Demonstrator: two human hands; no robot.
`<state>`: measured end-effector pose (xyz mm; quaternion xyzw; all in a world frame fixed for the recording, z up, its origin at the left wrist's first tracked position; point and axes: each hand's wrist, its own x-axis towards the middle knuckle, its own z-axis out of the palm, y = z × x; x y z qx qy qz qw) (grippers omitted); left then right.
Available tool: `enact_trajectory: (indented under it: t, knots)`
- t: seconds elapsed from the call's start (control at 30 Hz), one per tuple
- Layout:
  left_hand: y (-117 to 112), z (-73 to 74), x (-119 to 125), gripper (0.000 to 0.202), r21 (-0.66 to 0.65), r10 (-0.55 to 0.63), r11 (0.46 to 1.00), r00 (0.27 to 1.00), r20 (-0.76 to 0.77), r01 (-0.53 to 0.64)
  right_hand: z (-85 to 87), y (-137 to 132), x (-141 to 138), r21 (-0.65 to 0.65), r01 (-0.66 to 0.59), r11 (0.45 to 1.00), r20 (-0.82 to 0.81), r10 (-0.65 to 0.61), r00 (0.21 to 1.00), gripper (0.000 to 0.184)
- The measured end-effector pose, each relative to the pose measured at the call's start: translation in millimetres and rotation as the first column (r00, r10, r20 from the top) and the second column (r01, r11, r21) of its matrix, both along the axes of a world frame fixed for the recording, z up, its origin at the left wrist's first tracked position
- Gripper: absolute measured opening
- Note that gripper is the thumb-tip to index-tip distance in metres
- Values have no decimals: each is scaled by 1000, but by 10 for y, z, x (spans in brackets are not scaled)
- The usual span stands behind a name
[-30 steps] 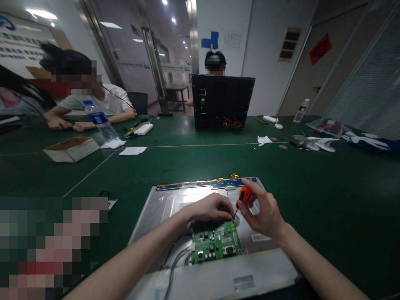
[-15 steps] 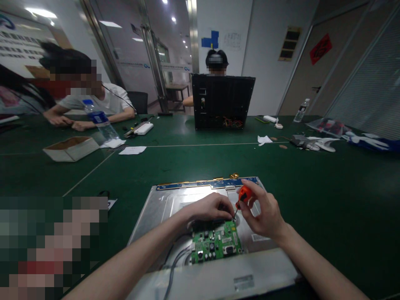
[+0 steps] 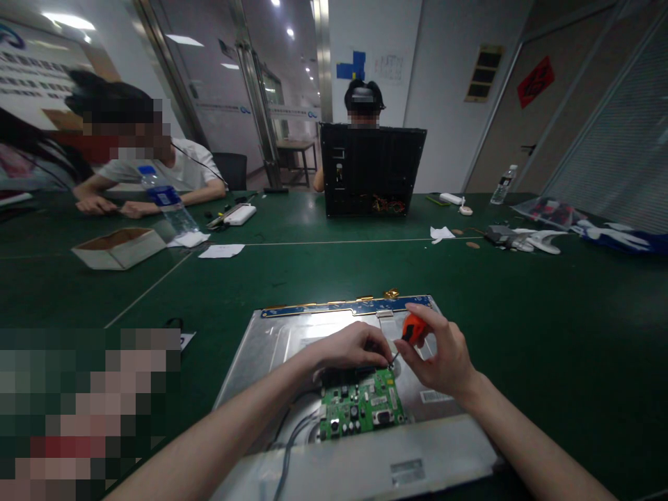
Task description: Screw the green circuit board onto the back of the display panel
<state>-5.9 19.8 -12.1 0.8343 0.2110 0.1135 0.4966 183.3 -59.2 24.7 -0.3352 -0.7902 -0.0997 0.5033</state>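
Note:
A silver monitor back panel (image 3: 271, 348) lies flat on the green table in front of me. A green circuit board (image 3: 362, 407) sits on it near my hands, with grey cables (image 3: 292, 435) running off to its left. My right hand (image 3: 441, 355) grips a small orange-handled screwdriver (image 3: 412, 330), its tip down at the board's far right corner. My left hand (image 3: 349, 348) rests curled on the board's far edge, fingertips pinched next to the screwdriver tip. A blue strip board (image 3: 344, 307) runs along the panel's far edge.
A black open computer case (image 3: 370, 170) stands across the table with a person behind it. Another person sits at far left near a water bottle (image 3: 167, 202) and a cardboard box (image 3: 120, 248). Papers, tools and a bottle (image 3: 504, 184) lie at right.
My right hand has tilted the screwdriver handle slightly to the right and lower. My left hand stays put. The person behind the black case has shifted a little to the right.

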Motion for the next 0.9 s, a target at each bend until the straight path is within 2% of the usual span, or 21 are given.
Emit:
enact_trajectory:
  t: [0.13, 0.27, 0.37, 0.53, 0.7, 0.9]
  knots:
    - [-8, 7, 3, 12, -11, -17, 1000, 1000, 6, 17, 15, -25, -4, -49, -47, 998, -12, 46, 999, 48]
    - [-13, 7, 6, 11, -25, -8, 1000, 1000, -3, 8, -33, 0, 0, 1, 7, 1000, -18, -7, 1000, 47]
    - [-17, 16, 6, 11, -30, -9, 1000, 1000, -7, 8, -58, 34, 7, 25, 1, 1000, -16, 0, 1000, 48]
    - [-14, 29, 7, 6, -7, 11, 1000, 1000, -14, -11, 8, 31, 2, 17, -38, 999, 4, 38, 999, 45]
    - [-6, 17, 12, 7, -20, -19, 1000, 1000, -8, 19, 56, -10, -9, -57, -93, 994, -7, 93, 996, 52]
    - [-4, 18, 4, 4, 5, -7, 1000, 1000, 2, 7, -4, 33, -6, 17, -15, 1000, 3, 15, 1000, 47]
